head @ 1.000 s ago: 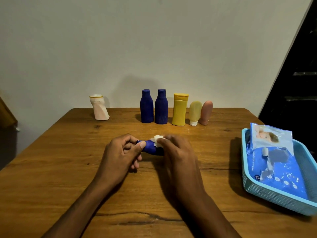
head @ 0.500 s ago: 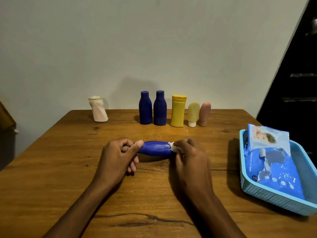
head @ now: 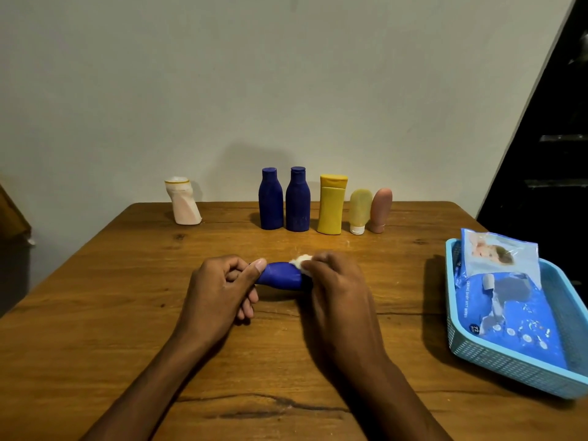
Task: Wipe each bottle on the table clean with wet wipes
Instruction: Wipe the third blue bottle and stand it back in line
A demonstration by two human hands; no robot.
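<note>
A dark blue bottle (head: 280, 275) lies sideways above the middle of the wooden table (head: 95, 313). My left hand (head: 219, 288) grips its left end, thumb on top. My right hand (head: 334, 281) pinches a white wet wipe (head: 300, 261) against the bottle's right part, hiding that end. Along the far edge stand two blue bottles (head: 271, 198) (head: 297, 200), a yellow bottle (head: 331, 204), a pale yellow tube (head: 360, 211) and a pink tube (head: 381, 210). A leaning white bottle (head: 183, 202) stands apart at the far left.
A light blue plastic basket (head: 496, 361) sits at the table's right edge and holds a blue pack of wet wipes (head: 509, 300). A plain wall rises behind the table. A dark opening lies to the right.
My right hand with the wipe slid right along the bottle half a second ago, then came back left over its right part. My left hand has kept its grip.
</note>
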